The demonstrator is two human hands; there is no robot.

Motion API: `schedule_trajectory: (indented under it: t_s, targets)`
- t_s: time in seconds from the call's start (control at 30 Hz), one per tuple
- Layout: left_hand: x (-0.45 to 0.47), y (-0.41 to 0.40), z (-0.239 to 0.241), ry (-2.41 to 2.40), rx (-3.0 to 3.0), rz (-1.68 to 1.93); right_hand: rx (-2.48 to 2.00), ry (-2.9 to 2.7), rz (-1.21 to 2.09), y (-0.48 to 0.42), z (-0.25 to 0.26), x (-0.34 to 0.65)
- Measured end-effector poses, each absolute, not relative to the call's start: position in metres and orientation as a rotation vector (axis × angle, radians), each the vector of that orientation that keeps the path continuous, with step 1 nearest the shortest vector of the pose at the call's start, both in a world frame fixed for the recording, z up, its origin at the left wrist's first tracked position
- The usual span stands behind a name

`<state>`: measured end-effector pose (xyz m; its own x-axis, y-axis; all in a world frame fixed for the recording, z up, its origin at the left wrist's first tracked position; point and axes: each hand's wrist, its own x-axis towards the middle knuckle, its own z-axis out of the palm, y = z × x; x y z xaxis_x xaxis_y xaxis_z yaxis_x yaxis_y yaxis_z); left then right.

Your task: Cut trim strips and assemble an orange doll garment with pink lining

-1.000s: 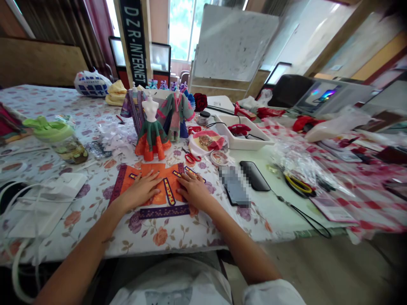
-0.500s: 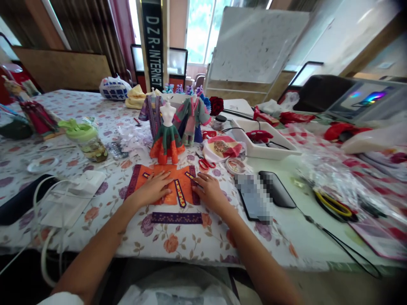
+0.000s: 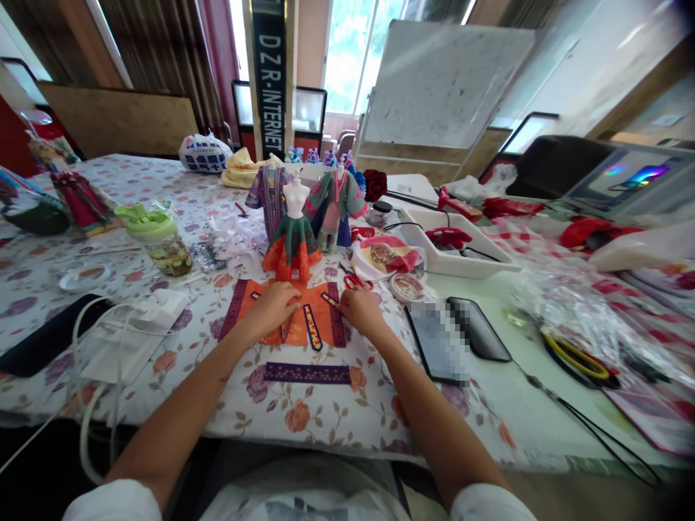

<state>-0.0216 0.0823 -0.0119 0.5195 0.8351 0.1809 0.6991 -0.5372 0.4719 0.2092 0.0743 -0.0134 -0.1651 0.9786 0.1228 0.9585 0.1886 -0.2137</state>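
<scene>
Work item: flat orange garment panel, doll scale (image 3: 320, 323), w/ purple trim bands along L & R edges. Lies on the floral-covered tabletop (image 3: 179, 412), directly in front of the person. Long axis runs approx. L–R. Both hands are over its far half.

Hand state:
- L hand (image 3: 271, 310): palm down, fingers extended, pressed flat on panel, L of centre.
- R hand (image 3: 361, 310): palm down, fingers slightly curled, tips at R part of panel, at a small gold-embroidered trim strip (image 3: 330, 299). Pinch on strip: cannot tell.

R hand is nearer that strip than L hand. A 2nd, longer gold-and-purple trim strip (image 3: 312, 327) lies on panel between the hands, long axis approx. near–far, slightly tilted. Loose purple woven band (image 3: 307, 373) lies on tabletop just near of panel, approx. parallel to panel's long axis.

Containers: white plastic tray (image 3: 456, 250), far R, holds red item (image 3: 446, 235) & black cord. Glass jar w/ green lid (image 3: 157, 242), far L, has dark contents.

Adjacent: dress form w/ green-and-orange skirt (image 3: 293, 242), just far of panel; red-handled scissors (image 3: 355, 281), just far of R hand; black phone (image 3: 478, 329), R of R hand.
</scene>
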Motion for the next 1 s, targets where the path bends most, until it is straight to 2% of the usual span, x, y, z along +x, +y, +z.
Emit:
schedule_trajectory:
  t_s: [0.17, 0.3, 0.5, 0.57, 0.8, 1.0]
  targets:
    - [0.005, 0.093, -0.021, 1.259, 2.426, 0.531, -1.861, -2.196, 0.266, 0.071, -0.013, 0.211]
    - [0.011, 0.097, -0.024, 1.179, 2.399, 0.510, -1.798, -2.181, 0.420, 0.054, 0.007, 0.238]
    - [0.016, 0.099, -0.012, 1.021, 2.315, 0.494, -1.377, -2.018, 0.949, 0.028, 0.034, 0.276]
    - [0.022, 0.103, -0.011, 1.011, 2.301, 0.497, -1.299, -1.940, 0.999, 0.029, 0.032, 0.268]
    - [0.000, 0.120, 0.000, 1.182, 2.291, 0.552, -1.788, -2.142, 0.430, 0.046, -0.001, 0.231]
    - [-0.070, 0.109, 0.000, 1.421, 2.270, 0.598, -1.892, -2.181, 0.153, 0.026, 0.006, 0.223]
